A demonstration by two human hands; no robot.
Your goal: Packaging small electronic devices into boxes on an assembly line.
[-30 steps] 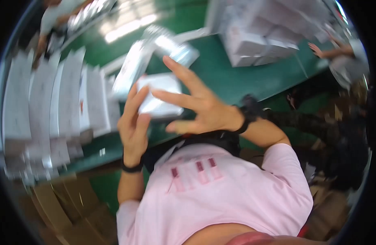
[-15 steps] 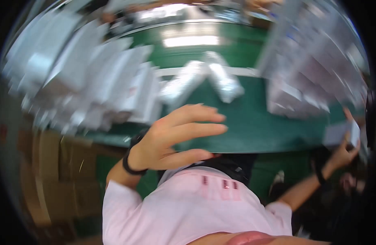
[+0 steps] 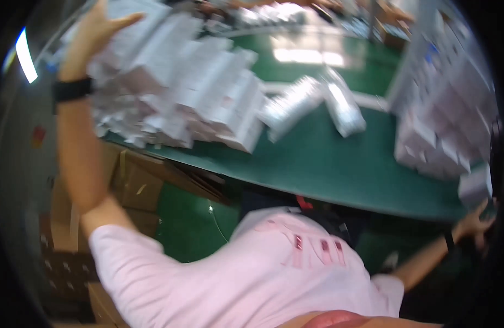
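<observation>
My left hand point(image 3: 101, 30) is raised over a row of white boxes point(image 3: 178, 68) at the left, its thumb stretched out. The upper frame edge cuts off its other fingers, and I see nothing held in it. I cannot tell whether it touches the boxes. At the far right, my right hand point(image 3: 475, 223) is just below a small white box point(image 3: 475, 185) by the table's edge. Its fingers are curled round something dark and blurred that I cannot make out.
Two silvery wrapped bundles point(image 3: 344, 104) lie on the green table point(image 3: 317, 167). Stacked white boxes point(image 3: 427, 131) stand at the right. Brown cartons point(image 3: 140, 188) are below the table at the left. More goods lie at the far end.
My left hand has swung from over the table's near edge to up above the left boxes. My right hand is now lower than the small white box it was gripping. The view has shifted.
</observation>
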